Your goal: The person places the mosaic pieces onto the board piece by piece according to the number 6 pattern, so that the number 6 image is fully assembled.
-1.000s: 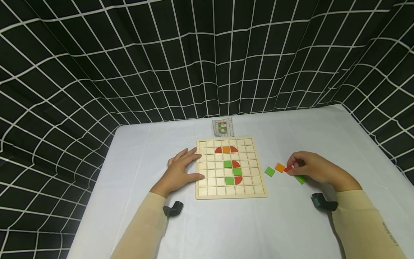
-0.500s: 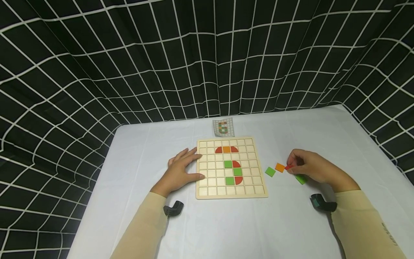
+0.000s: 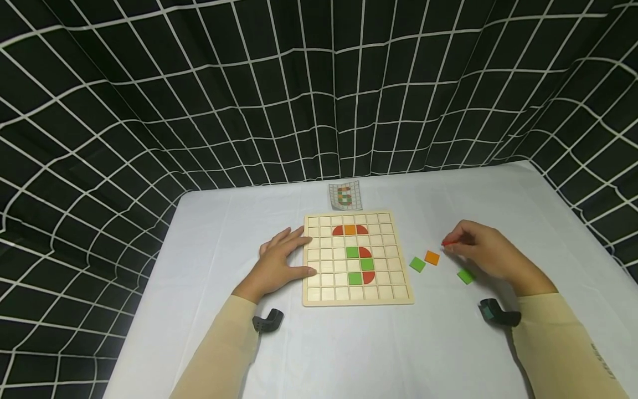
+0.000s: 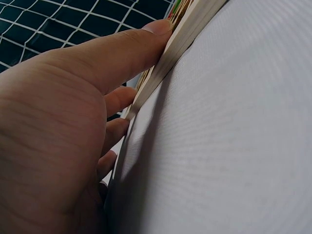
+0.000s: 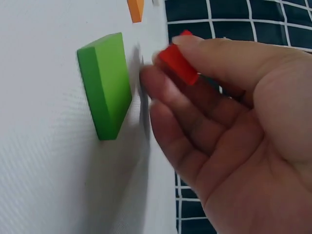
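My right hand (image 3: 480, 248) pinches a small red tile (image 5: 179, 63) between thumb and fingers, raised over the table to the right of the board. Fingers cover part of the tile. My left hand (image 3: 283, 260) rests at the left edge of the wooden grid board (image 3: 326, 296), thumb and fingertips on its rim, fingers spread. On the board lie red rounded tiles (image 3: 368, 277), green square tiles (image 3: 355, 279) and an orange tile (image 3: 350, 229). Loose beside it are an orange tile (image 3: 432, 257), a green tile (image 3: 417, 264) and another green tile (image 5: 108, 87) below my right hand.
Behind the board lies a printed paper card (image 3: 345, 195) with a coloured pattern on a grid. A white cloth (image 3: 349, 354) covers the table. Black curtains (image 3: 279, 94) with white grid lines stand at the back and sides.
My right hand has lifted the red tile off the table, moving slightly away from me. The green tile beneath that hand now shows fully. My left hand stays at the board's edge.
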`<state>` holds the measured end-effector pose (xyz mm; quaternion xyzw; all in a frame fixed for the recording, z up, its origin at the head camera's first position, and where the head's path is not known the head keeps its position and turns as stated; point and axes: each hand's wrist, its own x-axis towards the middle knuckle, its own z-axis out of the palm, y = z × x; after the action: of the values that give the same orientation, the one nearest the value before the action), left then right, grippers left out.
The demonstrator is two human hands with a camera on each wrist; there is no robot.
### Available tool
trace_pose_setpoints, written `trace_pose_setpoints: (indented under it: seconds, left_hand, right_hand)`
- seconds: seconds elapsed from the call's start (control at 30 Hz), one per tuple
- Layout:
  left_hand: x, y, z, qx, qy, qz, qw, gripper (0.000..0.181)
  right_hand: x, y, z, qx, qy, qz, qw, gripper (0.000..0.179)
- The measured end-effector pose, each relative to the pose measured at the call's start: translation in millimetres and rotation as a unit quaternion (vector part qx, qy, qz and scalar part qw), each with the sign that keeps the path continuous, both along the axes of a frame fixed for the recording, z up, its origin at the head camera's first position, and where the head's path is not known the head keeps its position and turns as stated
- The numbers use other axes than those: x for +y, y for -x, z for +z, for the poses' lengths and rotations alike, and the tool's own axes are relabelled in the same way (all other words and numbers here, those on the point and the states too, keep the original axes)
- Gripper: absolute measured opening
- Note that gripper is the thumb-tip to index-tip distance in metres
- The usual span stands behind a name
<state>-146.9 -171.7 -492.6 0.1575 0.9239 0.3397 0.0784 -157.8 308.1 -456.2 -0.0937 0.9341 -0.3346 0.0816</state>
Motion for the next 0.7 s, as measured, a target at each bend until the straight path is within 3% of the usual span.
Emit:
trace_pose_setpoints:
  seconds: [0.13, 0.33, 0.5, 0.7]
  left_hand:
    - [0.0, -0.3, 0.3, -0.001, -0.001, 0.0, 1.0, 0.079]
    - [-0.3, -0.6, -0.4, 0.004, -0.008, 0.0, 1.0, 0.079]
    - [-0.2, -0.5, -0.9, 0.006, -0.008, -0.001, 0.9999, 0.079]
    - [-0.1, 0.0, -1.1, 0.003, -0.006, -0.001, 1.0, 0.079]
  right_hand:
    - [-1.2, -0.2, 1.6, 0.015, 0.009, -0.007, 0.9998, 0.009]
    - [-5.0, -2.2, 6.3, 0.012, 0.017, -0.027, 0.9994, 0.025]
    - [-4.5, -3.5, 8.2, 0.019, 0.031, -0.03, 0.9989, 0.018]
    - [-5.4, -3.4, 7.3, 0.003, 0.045, -0.024, 0.9987, 0.025]
